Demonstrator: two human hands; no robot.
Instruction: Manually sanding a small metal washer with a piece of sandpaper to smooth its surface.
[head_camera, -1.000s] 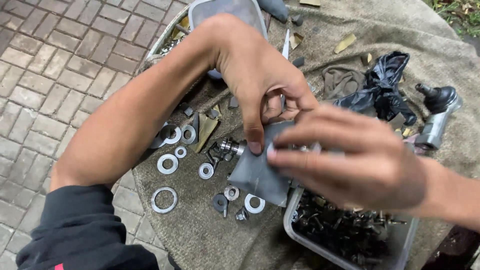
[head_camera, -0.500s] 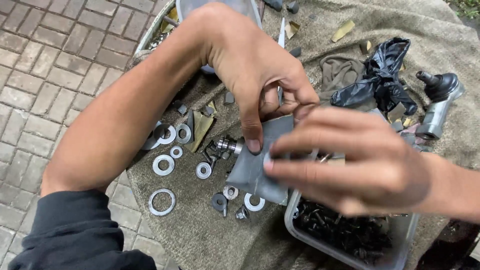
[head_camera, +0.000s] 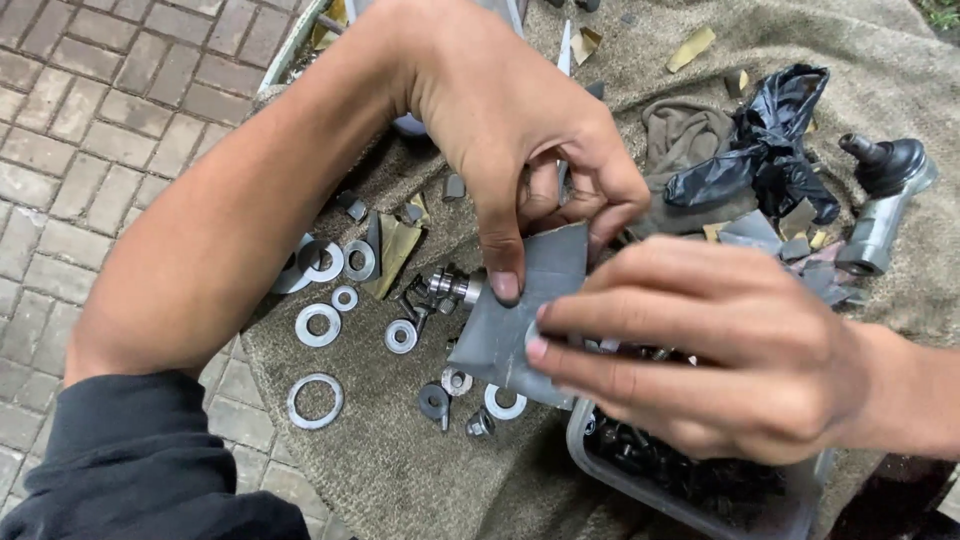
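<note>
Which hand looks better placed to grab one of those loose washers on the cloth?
Probably the left hand: it pinches the grey sheet just beside the washers, while the right hand sits farther away, over the plastic tub.

- The right hand (head_camera: 720, 350) covers the right edge of the grey sheet (head_camera: 520, 310); whatever its fingertips pinch there is hidden.
- The plastic tub (head_camera: 700, 490), just below that sheet, is cut off by the bottom edge, its dark contents too small to tell apart.
- The container (head_camera: 300, 40) above the sheet is cut off at the top.
</note>
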